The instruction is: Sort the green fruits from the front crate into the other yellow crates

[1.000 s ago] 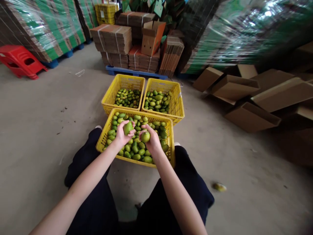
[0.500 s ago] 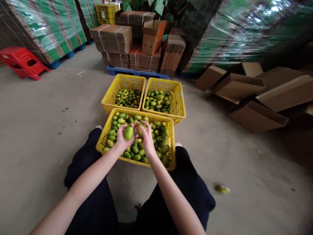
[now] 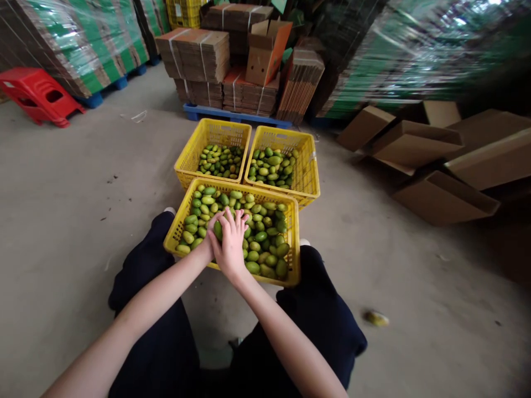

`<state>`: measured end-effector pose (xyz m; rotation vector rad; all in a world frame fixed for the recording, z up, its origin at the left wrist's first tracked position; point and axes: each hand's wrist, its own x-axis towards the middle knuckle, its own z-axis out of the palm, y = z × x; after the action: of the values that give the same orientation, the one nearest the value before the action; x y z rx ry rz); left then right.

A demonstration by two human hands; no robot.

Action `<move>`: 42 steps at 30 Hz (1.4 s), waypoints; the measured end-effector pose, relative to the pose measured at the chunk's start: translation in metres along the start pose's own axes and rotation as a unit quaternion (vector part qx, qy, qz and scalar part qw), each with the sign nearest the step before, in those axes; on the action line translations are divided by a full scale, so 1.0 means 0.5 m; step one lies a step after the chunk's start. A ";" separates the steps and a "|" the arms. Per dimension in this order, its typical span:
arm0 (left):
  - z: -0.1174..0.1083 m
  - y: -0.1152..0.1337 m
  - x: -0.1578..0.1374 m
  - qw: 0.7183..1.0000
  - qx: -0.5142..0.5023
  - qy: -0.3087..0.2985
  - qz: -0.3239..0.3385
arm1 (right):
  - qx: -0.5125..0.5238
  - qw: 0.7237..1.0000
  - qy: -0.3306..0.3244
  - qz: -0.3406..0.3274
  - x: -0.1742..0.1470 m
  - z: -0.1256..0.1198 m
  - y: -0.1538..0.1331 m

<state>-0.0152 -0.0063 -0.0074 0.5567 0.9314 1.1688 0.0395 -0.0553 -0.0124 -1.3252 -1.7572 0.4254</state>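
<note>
My left hand (image 3: 212, 224) is closed around a green oval fruit (image 3: 218, 231) above the nearest yellow crate (image 3: 294, 249). My right hand (image 3: 231, 243) lies over the left, its thumb against the fruit and its fingers reaching forward across it. The right palm hides most of what is between the hands, so a second fruit there cannot be made out. Many green oval fruits (image 3: 260, 236) fill the near crate below, which stands between my knees.
Behind stand a left yellow crate (image 3: 182, 160) and a right yellow crate (image 3: 313, 166), both part-filled with fruit. One fruit (image 3: 375, 318) lies on the floor at right. Bundled flat cartons (image 3: 194, 58), open cardboard boxes (image 3: 415, 143) and a red stool (image 3: 41, 97) surround them.
My right hand has moved left and over my left hand, covering the fruit. The fruit seen in my right hand earlier is now out of sight. The view has tilted slightly down.
</note>
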 end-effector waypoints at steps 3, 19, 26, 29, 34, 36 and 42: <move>0.007 0.013 0.007 0.998 -0.053 0.002 -0.043 | 0.065 0.997 0.042 -0.001 0.019 -0.045 0.001; 0.006 0.076 -0.015 0.970 0.149 -0.079 0.173 | 0.226 0.961 0.068 0.143 0.077 -0.160 0.043; 0.000 0.078 -0.011 0.962 0.143 -0.095 0.213 | 0.135 0.983 0.104 0.067 0.073 -0.158 0.032; -0.001 0.078 -0.012 0.955 0.157 -0.109 0.225 | 0.135 0.983 0.111 0.055 0.072 -0.157 0.031; 0.001 0.076 -0.012 0.959 0.156 -0.107 0.212 | 0.147 0.981 0.117 0.040 0.072 -0.154 0.031; 0.002 0.075 -0.011 0.960 0.152 -0.106 0.210 | 0.146 0.981 0.120 0.038 0.072 -0.152 0.031; 0.003 0.078 -0.013 0.959 0.152 -0.107 0.214 | 0.133 0.984 0.113 0.034 0.072 -0.153 0.028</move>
<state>-0.0352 0.0005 0.0262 1.1561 0.8278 1.3222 0.1069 -0.0345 0.0362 -1.1935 -1.4177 0.5090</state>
